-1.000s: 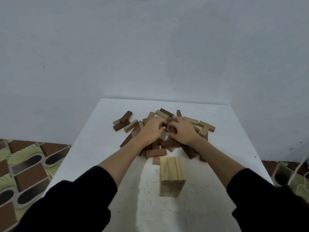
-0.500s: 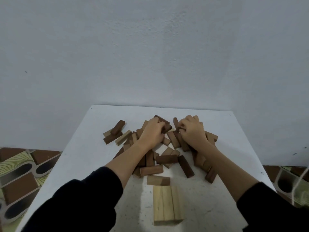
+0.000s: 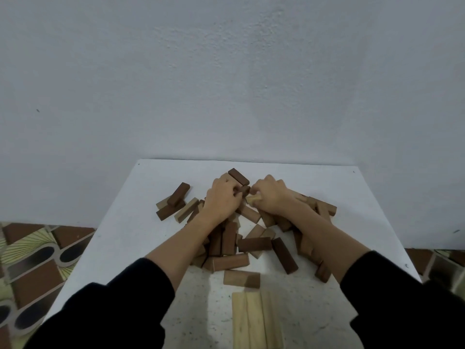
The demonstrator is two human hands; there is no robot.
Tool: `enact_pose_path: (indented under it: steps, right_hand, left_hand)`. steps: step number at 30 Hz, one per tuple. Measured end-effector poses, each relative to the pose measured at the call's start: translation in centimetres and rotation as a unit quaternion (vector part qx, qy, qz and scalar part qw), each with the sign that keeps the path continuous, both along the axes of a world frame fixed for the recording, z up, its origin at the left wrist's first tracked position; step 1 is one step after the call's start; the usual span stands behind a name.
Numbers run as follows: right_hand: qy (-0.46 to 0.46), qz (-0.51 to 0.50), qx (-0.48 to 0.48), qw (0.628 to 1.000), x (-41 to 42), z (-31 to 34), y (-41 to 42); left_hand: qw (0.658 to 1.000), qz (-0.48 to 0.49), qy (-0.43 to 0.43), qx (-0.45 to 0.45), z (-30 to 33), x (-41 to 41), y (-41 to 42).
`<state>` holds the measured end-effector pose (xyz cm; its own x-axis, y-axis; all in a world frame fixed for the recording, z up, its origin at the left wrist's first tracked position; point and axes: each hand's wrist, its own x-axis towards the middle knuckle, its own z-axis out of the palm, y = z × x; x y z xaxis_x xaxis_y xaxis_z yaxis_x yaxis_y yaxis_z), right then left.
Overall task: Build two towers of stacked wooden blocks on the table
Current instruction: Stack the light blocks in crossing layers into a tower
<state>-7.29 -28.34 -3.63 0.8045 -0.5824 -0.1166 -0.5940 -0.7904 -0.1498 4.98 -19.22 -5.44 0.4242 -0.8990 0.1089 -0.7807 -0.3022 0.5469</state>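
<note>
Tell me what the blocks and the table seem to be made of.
The blocks look like wood, some dark brown, likely stained, others pale and bare like the stack, with faint grain. The table has a matte white speckled top; its material is unclear.

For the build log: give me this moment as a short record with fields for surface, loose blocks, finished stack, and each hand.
surface: white table against a pale wall
loose blocks: heap of dark and light wooden blocks spread across the middle of the table
finished stack: pale tower at the near edge, top layer three blocks side by side
left hand: left hand in the heap, fingers curled on a dark block
right hand: right hand in the heap, gripping a light block
second tower: none visible yet
</note>
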Motion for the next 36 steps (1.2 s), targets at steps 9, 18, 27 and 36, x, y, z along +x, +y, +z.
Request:
enact_pose_path:
  steps: [9,18,27,36]
  right_hand:
    - [-0.106,-0.026,-0.009,0.994,0.0,-0.2,0.4]
    - [-0.19,0.18,0.124,0.957,1.5,-1.2,7.4]
    - [-0.046,0.088,-0.072,0.992,0.7,-0.6,6.3]
    - [-0.124,0.125,0.078,0.981,0.9,1.0,7.9]
  left_hand:
    - [0.967,0.143,0.166,-0.13,3.2,4.6,4.0]
    - [0.994,-0.045,0.065,-0.073,-0.7,2.2,11.2]
    - [0.995,0.009,0.044,-0.09,-2.1,4.4,14.6]
    - [0.99,-0.04,-0.002,-0.139,-1.0,3.8,13.9]
